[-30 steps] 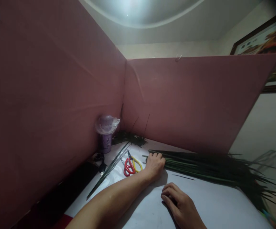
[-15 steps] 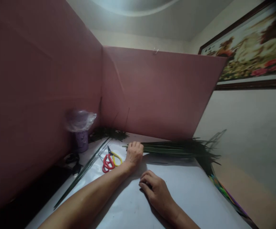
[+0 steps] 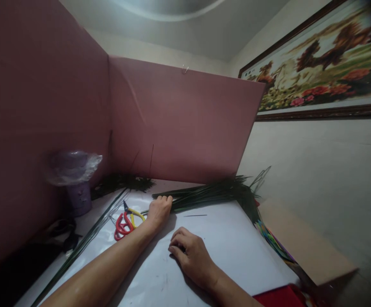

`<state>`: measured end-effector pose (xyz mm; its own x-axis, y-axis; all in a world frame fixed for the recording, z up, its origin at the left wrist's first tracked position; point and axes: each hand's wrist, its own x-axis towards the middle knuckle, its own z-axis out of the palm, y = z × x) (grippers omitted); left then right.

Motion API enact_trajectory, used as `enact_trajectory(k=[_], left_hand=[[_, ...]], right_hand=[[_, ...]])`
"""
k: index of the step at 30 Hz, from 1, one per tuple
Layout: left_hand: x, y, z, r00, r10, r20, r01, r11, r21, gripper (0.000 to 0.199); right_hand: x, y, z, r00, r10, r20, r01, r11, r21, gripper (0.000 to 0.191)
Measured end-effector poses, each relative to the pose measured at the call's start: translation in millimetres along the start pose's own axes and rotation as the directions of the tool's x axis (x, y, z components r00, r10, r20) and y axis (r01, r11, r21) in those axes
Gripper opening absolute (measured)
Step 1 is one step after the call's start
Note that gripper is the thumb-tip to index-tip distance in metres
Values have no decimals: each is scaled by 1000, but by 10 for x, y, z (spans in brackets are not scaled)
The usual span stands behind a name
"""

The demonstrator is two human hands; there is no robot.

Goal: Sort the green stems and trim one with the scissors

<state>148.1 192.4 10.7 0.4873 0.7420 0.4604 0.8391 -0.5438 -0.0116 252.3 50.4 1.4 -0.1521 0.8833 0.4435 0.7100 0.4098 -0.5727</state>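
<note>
Closing Fingers Over the Left End of a Green Bundle

Resting the right hand (image 3: 190, 253) on the white counter (image 3: 230, 243) at lower center, curling the fingers loosely toward the thumb; hiding the palm side, so leaving any pinch there impossible to tell. Closing the left hand (image 3: 160, 211), just left of center, over one end of the bundle of green strips (image 3: 201, 196), with fingers pressed together; hiding the thumb, so not revealing the firmness of that grip. Showing a strip end poking out to the left of that hand, and the bundle spreading loosely toward the right of center.

Calling, probably, for an even, gentle hold: pressing enough to prevent slipping, not enough to crease or bruise. Perhaps benefiting, too, from placing the right hand under the splayed middle, minding the single dark strip (image 3: 195, 215) lying apart on the near side, and avoiding snags on the red handles (image 3: 128, 222) and yellow handle (image 3: 136, 212) close beside the left wrist.

Showing, farther off, a purple cup (image 3: 79, 198) under clear plastic (image 3: 79, 168) at left, and a heap of dark leaves (image 3: 134, 184) before the pink panel (image 3: 185, 128).
</note>
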Motion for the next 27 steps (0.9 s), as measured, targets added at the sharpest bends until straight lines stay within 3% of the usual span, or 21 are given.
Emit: enact_trajectory(k=[17,22,27], left_hand=[[-20,9,87,995,80,-60,-87,990,-110,13],[-15,35,58,992,42,-120,-60,988,-145,14],[2,15,47,984,-67,-167,37,983,-178,20]], right_hand=[[-4,18,7,1000,8,4,-8,1000,7,10],[-1,21,9,1000,5,3,-5,1000,5,10],[6,33,20,1000,-12,0,12,1000,8,10]])
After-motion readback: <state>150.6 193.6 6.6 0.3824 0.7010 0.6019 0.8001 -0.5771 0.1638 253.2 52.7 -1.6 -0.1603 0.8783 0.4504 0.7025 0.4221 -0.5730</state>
